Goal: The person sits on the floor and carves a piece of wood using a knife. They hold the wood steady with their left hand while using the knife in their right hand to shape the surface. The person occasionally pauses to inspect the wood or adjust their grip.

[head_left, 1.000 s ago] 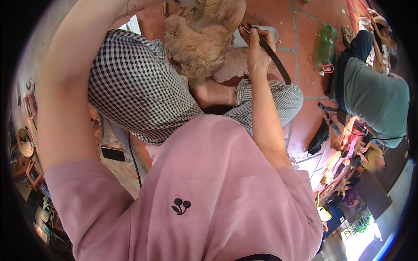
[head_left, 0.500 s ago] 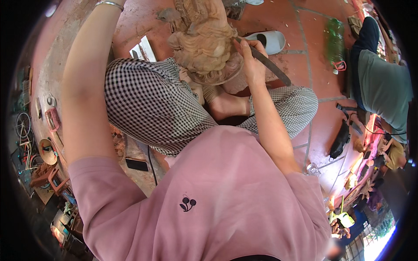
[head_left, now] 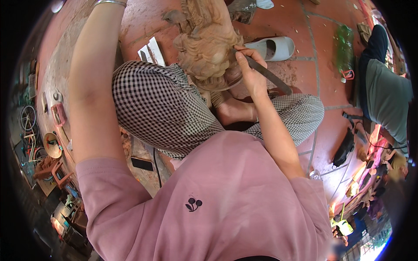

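Observation:
A carved brown wooden figure (head_left: 204, 50) with curling relief stands in front of my crossed legs, its base by my feet. My right hand (head_left: 252, 71) is closed round a long, flat, dark bar-like tool (head_left: 274, 78). One end of the tool meets the right side of the carving; the other slants down and right over my knee. Whether it is a file or a chisel I cannot make out. My left forearm (head_left: 98, 56), with a silver bracelet (head_left: 109, 2) at the wrist, runs up past the top edge, so my left hand is out of sight.
White slippers (head_left: 283, 48) lie beside the carving on the red tiled floor. A green plastic bottle (head_left: 344, 48) and a black bag (head_left: 345, 148) lie to the right, near another person (head_left: 387, 91). A phone (head_left: 142, 163) and dark cable (head_left: 157, 167) lie left of my body.
The whole view has shifted slightly, so everything sits a little lower and further right. My right hand keeps its hold on the dark tool against the carving.

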A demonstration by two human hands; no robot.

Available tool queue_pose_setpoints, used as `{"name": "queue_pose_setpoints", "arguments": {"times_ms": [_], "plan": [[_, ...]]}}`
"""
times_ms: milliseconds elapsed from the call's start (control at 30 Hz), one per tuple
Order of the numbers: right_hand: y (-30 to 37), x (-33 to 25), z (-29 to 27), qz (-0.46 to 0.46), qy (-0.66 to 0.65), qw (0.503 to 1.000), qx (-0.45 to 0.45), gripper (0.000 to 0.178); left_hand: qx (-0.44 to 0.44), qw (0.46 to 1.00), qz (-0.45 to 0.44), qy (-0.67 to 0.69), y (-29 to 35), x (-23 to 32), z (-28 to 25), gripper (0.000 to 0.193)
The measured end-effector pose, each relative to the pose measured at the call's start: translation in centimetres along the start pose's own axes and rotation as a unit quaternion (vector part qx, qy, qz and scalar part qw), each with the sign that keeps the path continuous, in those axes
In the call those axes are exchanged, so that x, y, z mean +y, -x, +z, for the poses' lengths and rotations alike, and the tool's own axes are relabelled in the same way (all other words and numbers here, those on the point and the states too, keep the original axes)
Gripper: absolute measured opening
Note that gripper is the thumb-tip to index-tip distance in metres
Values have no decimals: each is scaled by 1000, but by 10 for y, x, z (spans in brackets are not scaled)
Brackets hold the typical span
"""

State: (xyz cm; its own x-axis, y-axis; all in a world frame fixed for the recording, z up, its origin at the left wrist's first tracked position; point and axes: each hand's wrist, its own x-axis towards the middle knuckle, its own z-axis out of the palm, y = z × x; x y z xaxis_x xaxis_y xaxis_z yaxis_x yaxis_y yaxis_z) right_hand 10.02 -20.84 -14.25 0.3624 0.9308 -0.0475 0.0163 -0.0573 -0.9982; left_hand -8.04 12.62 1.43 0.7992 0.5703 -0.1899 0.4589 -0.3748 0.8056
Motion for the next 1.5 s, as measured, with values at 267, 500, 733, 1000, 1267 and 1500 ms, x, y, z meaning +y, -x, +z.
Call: {"name": "queue_pose_setpoints", "arguments": {"times_ms": [267,500,733,1000,1267,1500], "plan": [[-25,-17,7,-132,113,985,10,15,26,978,194,-74,-12,30,49,39],[-24,-10,19,-296,168,939,56,15,58,964,230,-123,-7,46,68,39],[-18,-9,28,-292,227,927,60,15,73,959,236,-139,-4,40,64,40],[-18,-15,31,-287,236,926,63,17,102,954,232,-162,-2,40,68,40],[-24,-7,26,-236,146,957,83,14,121,953,225,-161,0,41,69,39],[-19,-15,27,-290,268,915,77,12,127,951,227,-169,1,43,70,39]]}}
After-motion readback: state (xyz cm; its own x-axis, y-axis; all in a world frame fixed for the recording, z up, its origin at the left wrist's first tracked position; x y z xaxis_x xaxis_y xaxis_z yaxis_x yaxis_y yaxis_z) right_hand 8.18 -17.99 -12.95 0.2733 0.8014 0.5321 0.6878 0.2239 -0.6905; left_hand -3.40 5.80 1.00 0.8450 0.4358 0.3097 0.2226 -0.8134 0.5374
